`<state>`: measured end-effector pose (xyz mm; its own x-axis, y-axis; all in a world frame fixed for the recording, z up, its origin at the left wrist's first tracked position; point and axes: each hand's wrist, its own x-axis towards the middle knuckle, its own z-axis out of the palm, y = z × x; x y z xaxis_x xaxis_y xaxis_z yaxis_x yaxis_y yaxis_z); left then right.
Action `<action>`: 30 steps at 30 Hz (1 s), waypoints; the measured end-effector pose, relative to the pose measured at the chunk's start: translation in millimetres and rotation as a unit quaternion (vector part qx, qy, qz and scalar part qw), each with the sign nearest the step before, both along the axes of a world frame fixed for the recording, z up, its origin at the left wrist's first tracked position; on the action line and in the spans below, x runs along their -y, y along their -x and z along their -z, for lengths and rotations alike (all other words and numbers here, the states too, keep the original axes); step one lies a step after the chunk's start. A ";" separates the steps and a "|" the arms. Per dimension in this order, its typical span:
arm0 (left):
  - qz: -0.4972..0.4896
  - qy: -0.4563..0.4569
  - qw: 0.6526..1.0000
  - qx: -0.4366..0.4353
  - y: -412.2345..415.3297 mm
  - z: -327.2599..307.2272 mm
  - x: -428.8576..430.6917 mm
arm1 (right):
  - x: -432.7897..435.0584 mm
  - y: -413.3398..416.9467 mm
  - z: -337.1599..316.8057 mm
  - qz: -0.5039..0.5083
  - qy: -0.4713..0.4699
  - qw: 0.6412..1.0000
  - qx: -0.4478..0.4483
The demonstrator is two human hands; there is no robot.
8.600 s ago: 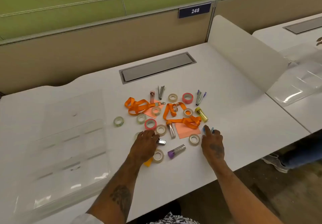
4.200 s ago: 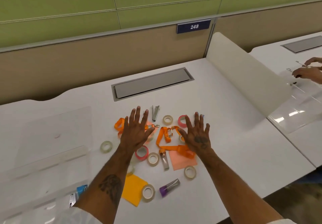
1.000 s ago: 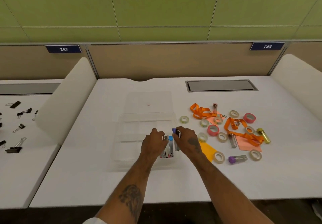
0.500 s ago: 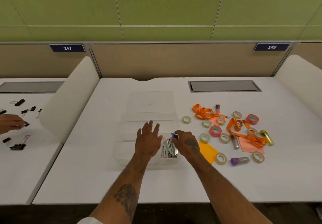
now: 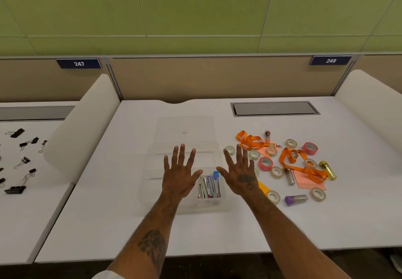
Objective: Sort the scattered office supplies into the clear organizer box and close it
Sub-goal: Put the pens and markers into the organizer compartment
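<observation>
The clear organizer box point(image 5: 152, 170) sits in the middle of the white surface point(image 5: 108, 224), a bit closer to the front edge than to the back edge. Its clear lid point(image 5: 185, 126) lies open, flat behind the box toward the back edge. In the front right part of the box there is a bunch of small metal staplers and clips point(image 5: 209, 186) lying side by side, with a bit of blue on top.

The left hand point(image 5: 179, 175) is held flat over the box with all fingers spread wide. It holds nothing. The right hand point(image 5: 240, 173) is flat too, just over the right rim of the box, fingers spread wide and holding nothing. The bunch in the box shows between the two thumbs.

To the right of the box, more things are spread out toward the right edge of the surface. There are two orange lanyards point(image 5: 250, 140), two pink tape rolls point(image 5: 265, 163), many clear tape rolls point(image 5: 276, 171), a pink sticky note point(image 5: 309, 181), and an orange sticky note point(image 5: 262, 187) partly under the right wrist. A small tube with a purple cap point(image 5: 295, 199) lies nearest the front edge. A yellow tube point(image 5: 328, 169) lies farthest right.

Near the back edge there is a gray cover plate point(image 5: 275, 108) set in the surface. On the next surface to the left lie black binder clips point(image 5: 20, 163).
</observation>
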<state>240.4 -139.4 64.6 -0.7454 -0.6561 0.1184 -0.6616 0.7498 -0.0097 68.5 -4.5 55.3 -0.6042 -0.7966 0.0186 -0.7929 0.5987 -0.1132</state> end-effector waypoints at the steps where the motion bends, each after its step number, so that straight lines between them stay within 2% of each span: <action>1: 0.001 0.003 1.000 0.000 0.3 -0.3 0.0 | -1.2 0.1 0.0 0.001 0.005 1.000 -0.002; 17: 0.070 -0.007 0.997 -0.028 37.5 7.8 -18.9 | -42.9 10.2 -11.7 0.058 0.018 0.998 -0.033; 27: 0.111 -0.015 0.994 -0.002 99.1 8.6 -52.3 | -89.9 54.3 -8.7 0.108 0.027 0.994 -0.013; 30: 0.123 -0.037 0.992 -0.006 122.4 10.0 -67.6 | -107.0 78.2 -3.7 0.118 0.001 0.993 -0.014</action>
